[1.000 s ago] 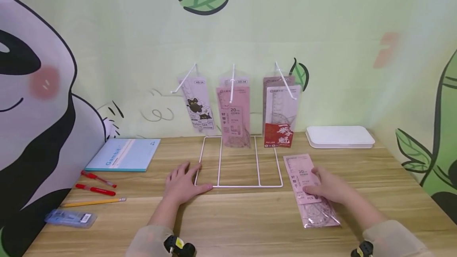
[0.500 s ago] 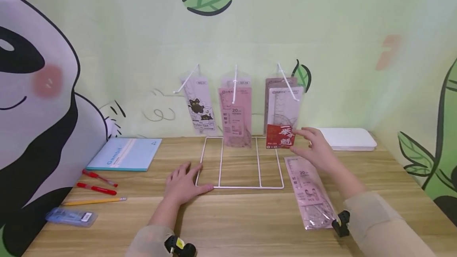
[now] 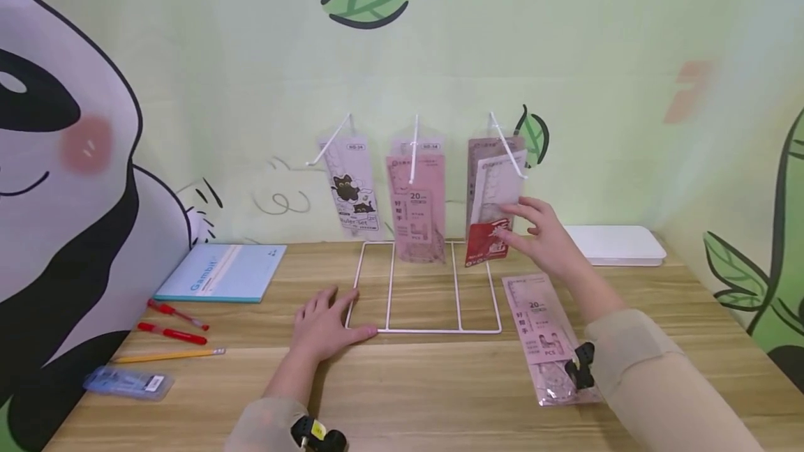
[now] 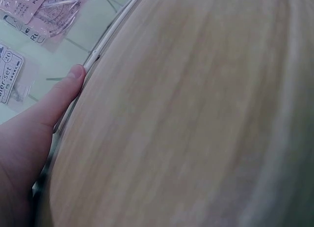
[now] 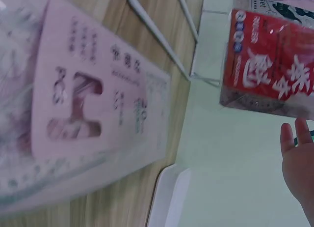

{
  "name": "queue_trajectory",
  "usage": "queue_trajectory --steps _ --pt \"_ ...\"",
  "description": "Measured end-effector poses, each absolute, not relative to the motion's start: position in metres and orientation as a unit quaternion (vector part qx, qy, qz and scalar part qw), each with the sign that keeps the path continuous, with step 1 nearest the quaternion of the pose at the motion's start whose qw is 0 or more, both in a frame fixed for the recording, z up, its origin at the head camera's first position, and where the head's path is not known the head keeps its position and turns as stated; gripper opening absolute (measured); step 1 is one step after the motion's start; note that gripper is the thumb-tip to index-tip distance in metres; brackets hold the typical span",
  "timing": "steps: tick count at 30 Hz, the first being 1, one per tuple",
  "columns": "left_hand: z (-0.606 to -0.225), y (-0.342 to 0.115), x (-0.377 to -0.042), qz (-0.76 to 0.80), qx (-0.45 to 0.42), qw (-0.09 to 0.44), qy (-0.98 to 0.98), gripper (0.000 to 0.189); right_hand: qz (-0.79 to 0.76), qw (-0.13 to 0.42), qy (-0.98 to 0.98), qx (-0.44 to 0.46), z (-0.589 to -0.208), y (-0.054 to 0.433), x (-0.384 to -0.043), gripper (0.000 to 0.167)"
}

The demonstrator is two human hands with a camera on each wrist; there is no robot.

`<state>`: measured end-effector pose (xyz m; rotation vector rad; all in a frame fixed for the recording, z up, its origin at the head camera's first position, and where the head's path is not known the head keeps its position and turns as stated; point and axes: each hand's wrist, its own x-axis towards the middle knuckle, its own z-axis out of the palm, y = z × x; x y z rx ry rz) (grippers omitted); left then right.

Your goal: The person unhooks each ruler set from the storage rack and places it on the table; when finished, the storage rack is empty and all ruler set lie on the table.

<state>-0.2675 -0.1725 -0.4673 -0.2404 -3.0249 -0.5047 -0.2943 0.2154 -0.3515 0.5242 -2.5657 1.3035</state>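
A white wire display rack (image 3: 423,331) stands on the table, with ruler-set packets on its hooks. My left hand (image 3: 323,326) rests on the rack base's front left corner, fingers spread; in the left wrist view the thumb (image 4: 61,97) lies against the rail. My right hand (image 3: 546,239) touches the front packet (image 3: 496,187) on the right hook, a clear ruler set with a red label (image 5: 267,60). Its thumb and forefinger stand apart in front of the packet, which hangs turned. A pink ruler-set packet (image 3: 534,319) lies on the table below the right forearm.
Pink packets (image 3: 416,208) hang on the middle hook and a cat-print ruler set (image 3: 352,187) on the left one. A white flat case (image 3: 618,246) stands back right. At left lie a blue notebook (image 3: 220,272), red pens (image 3: 172,333), a pencil (image 3: 166,355) and a blue case (image 3: 125,382).
My right hand has let go of the pink packet on the table and moved up to the red-labelled packet, which has swung and turned. The left hand has stayed on the rack.
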Motion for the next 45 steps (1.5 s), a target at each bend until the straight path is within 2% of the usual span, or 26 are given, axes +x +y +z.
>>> queue_trajectory --steps 7,16,27,34,45 --pt "-0.469 -0.173 -0.268 -0.162 -0.079 0.030 -0.983 0.094 0.477 0.119 -0.855 0.163 -0.348 0.208 -0.290 0.046" --pt "-0.469 -0.171 -0.267 -0.168 -0.075 0.027 -0.983 0.095 0.500 0.102 -0.855 0.092 -0.348 0.209 -0.270 0.052" --pt "-0.470 -0.174 -0.267 -0.170 -0.078 0.032 -0.982 0.094 0.457 0.160 -0.873 0.056 -0.336 0.235 -0.251 0.051" --pt "-0.469 -0.175 -0.267 -0.173 -0.079 0.032 -0.981 0.094 0.389 0.227 -0.891 0.061 -0.326 0.245 -0.238 0.046" --pt "-0.465 -0.173 -0.266 -0.169 -0.084 0.031 -0.982 0.094 0.373 0.247 -0.889 0.096 -0.315 0.255 -0.211 0.042"
